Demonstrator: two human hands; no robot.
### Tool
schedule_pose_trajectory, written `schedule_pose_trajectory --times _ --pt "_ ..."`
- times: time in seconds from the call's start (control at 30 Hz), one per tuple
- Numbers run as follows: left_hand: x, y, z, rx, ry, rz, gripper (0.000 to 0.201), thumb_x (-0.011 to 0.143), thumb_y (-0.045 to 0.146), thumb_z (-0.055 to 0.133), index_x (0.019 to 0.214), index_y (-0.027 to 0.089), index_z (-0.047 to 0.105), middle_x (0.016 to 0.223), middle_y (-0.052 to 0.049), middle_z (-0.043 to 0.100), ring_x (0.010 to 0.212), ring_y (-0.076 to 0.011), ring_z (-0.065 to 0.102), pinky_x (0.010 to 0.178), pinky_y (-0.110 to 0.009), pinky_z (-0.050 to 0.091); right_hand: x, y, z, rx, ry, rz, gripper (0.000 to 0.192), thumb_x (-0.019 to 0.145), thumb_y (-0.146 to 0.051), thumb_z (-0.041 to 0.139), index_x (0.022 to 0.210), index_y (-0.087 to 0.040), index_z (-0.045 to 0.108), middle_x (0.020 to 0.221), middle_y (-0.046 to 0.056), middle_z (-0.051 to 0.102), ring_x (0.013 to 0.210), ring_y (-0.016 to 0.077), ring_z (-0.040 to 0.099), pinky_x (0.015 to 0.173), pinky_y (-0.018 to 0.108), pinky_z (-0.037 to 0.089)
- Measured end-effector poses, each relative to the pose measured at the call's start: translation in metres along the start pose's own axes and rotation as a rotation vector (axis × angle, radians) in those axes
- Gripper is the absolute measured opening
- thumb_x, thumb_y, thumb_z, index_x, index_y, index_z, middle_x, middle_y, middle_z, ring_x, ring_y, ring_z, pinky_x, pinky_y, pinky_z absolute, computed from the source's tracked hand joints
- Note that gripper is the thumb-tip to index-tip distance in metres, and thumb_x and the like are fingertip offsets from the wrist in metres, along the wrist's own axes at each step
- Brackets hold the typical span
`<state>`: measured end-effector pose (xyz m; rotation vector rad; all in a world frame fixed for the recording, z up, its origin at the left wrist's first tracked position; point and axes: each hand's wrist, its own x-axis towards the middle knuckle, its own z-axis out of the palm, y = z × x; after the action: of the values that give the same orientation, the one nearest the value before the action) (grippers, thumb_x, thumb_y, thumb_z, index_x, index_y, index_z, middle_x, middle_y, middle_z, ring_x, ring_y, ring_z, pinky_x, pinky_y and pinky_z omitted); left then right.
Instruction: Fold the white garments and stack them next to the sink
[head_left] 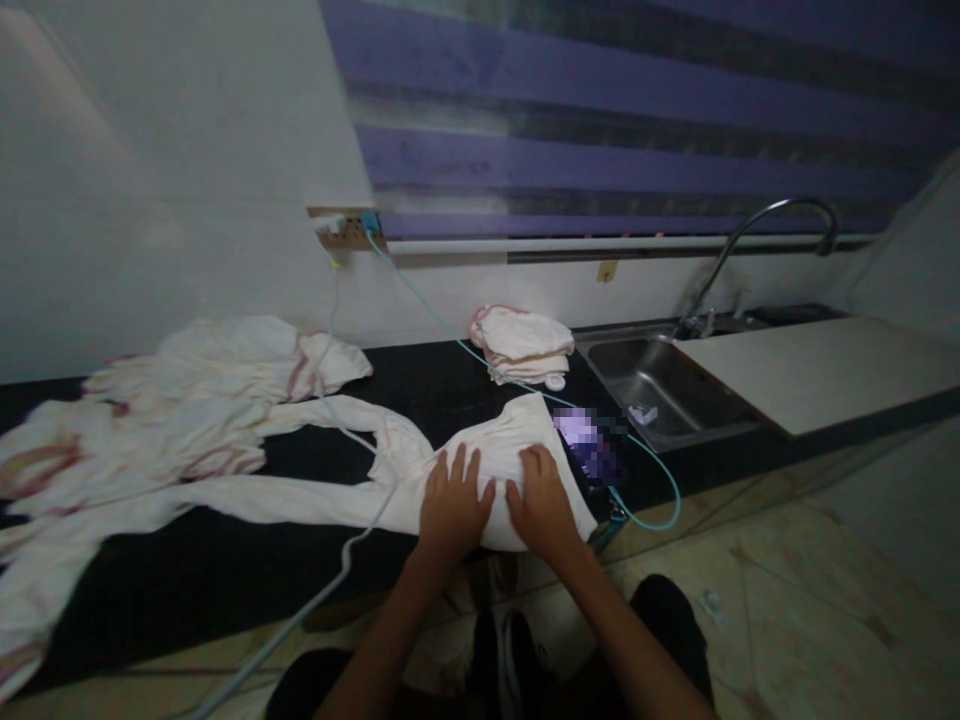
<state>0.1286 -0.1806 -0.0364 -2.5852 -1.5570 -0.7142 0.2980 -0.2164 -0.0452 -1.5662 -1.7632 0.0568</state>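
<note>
My left hand (452,505) and right hand (541,500) lie flat, fingers spread and grasping nothing, side by side on the white cloth (487,450), pinning it smooth against the dark counter (187,570). A loose cloth heap (150,420) sprawls left; the folded stack (523,345) sits beyond my fingertips.

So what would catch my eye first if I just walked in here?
Probably the two bare hands, left hand and right hand, pressed flat side by side on a white cloth at the near edge of the dark counter. More white cloths sprawl to the left, a folded stack sits behind, and a steel sink lies to the right.
</note>
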Motion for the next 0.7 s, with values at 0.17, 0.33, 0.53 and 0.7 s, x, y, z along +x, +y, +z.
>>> schedule_pose_trajectory --times 0.17,0.33,0.53,0.7 --pt "-0.031 0.020 0.008 0.186 0.064 -0.020 0.053 0.101 0.039 0.052 0.144 0.007 0.057 0.153 -0.024 0.054 0.148 -0.0451 0.044 0.114 -0.060 0.048 0.017 -0.007 -0.006 -0.228 -0.180 0.103 0.055 0.099 -0.033 0.053 0.148 -0.009 0.053 0.158 0.025 0.045 0.147 0.0389 0.038 0.115 0.057 0.040" --pt "-0.040 0.030 0.004 0.096 0.140 0.077 0.041 0.097 0.030 0.059 0.133 0.012 0.061 0.136 -0.018 0.065 0.130 -0.0335 0.060 0.111 -0.052 0.053 0.057 -0.019 -0.002 -0.284 -0.246 0.203 0.038 0.101 -0.023 0.046 0.130 -0.012 0.067 0.144 0.021 0.058 0.129 0.0352 0.052 0.105 0.049 0.046" --pt "-0.026 0.029 -0.034 0.093 -0.187 -0.191 0.029 0.101 0.034 0.050 0.120 0.022 0.067 0.117 -0.012 0.069 0.109 -0.0292 0.066 0.092 -0.044 0.057 0.081 -0.009 0.021 -0.268 -0.228 0.153 0.045 0.103 -0.023 0.045 0.144 -0.013 0.060 0.149 0.018 0.057 0.140 0.0299 0.046 0.115 0.042 0.038" --pt "-0.012 -0.028 -0.066 0.218 -0.211 -0.404 0.047 0.105 0.040 0.030 0.124 0.015 0.064 0.118 -0.017 0.067 0.112 -0.0346 0.063 0.092 -0.047 0.054 0.077 0.005 0.030 -0.304 -0.226 0.171 0.059 0.104 -0.039 0.046 0.156 -0.013 0.051 0.165 0.019 0.043 0.155 0.0387 0.029 0.125 0.053 0.021"
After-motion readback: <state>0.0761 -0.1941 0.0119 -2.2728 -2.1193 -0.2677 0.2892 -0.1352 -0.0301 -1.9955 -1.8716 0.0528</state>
